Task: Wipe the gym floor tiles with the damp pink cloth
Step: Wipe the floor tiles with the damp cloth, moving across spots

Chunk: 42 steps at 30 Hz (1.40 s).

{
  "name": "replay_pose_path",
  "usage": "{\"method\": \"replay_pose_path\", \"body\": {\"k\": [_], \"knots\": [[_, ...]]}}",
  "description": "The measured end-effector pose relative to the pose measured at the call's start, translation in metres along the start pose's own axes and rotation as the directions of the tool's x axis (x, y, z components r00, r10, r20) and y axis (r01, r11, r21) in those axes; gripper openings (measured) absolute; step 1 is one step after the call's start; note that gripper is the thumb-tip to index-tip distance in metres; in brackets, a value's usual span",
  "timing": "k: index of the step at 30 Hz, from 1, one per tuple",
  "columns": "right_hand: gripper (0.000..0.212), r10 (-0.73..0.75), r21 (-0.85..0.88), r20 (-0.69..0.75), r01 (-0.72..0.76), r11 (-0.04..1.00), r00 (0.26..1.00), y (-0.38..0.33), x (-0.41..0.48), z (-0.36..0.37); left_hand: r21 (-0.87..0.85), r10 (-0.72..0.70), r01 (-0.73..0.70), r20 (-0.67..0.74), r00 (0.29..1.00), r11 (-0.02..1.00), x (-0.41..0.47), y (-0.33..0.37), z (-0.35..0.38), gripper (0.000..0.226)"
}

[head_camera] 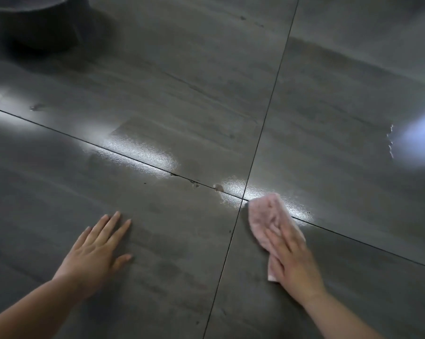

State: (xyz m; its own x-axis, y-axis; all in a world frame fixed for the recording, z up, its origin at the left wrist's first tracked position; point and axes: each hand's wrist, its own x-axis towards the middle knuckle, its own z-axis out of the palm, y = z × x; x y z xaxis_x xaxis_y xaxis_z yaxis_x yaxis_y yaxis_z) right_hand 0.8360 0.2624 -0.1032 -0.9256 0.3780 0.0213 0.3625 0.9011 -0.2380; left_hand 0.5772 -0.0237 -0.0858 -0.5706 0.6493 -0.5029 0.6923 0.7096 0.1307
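My left grip [96,250] lies spread flat on the floor tiles [182,99]. My right grip [293,261], fingers straight, presses the pink cloth [265,214], which pokes out beyond it; soft and limp, it should bunch unless held mid-cloth

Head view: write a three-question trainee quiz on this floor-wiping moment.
1. True or false: the left hand lies flat on the glossy dark grey floor tiles, holding nothing.
2. Which hand presses the pink rectangular cloth down: A left, B right?
3. Fill in: the cloth's far end lies beside where the dark tile joints ____.
Key: 1 true; 2 B, the right hand; 3 cross.
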Motion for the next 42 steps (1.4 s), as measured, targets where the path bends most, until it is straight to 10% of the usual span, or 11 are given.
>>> {"method": "replay_pose_path", "body": {"k": [4, 11, 13, 18, 29, 42], "knots": [[0.052, 0.446, 0.035, 0.001, -0.446, 0.894, 0.895, -0.010, 0.014, -0.004, 0.070, -0.015, 0.011, 0.063, 0.998, 0.997, -0.007, 0.007, -0.005, 0.066], [0.058, 0.195, 0.160, 0.408, -0.280, 0.947, 0.892, -0.082, 0.070, -0.046, -0.092, -0.143, 0.140, -0.024, 0.989, 0.986, -0.008, 0.030, -0.077, 0.041], [0.054, 0.261, 0.255, 0.632, -0.514, 0.819, 0.730, -0.081, 0.085, -0.097, -0.180, -0.195, 0.186, -0.030, 0.980, 0.966, -0.020, 0.041, -0.120, 0.037], [0.038, 0.486, 0.466, 0.641, -0.804, 0.369, 0.595, -0.081, 0.087, -0.263, -0.346, -0.198, 0.150, -0.106, 0.975, 0.926, -0.069, 0.083, -0.260, 0.029], [0.022, 0.754, 0.628, 0.551, -0.773, -0.092, 0.358, -0.108, 0.029, -0.597, -0.423, -0.072, 0.056, -0.022, 0.997, 0.904, -0.229, 0.158, -0.539, 0.023], [0.035, 0.784, 0.605, 0.580, -0.761, -0.234, 0.219, 0.005, 0.020, -0.626, -0.341, -0.049, 0.083, 0.108, 0.993, 0.936, -0.160, 0.288, -0.578, 0.024]]}}
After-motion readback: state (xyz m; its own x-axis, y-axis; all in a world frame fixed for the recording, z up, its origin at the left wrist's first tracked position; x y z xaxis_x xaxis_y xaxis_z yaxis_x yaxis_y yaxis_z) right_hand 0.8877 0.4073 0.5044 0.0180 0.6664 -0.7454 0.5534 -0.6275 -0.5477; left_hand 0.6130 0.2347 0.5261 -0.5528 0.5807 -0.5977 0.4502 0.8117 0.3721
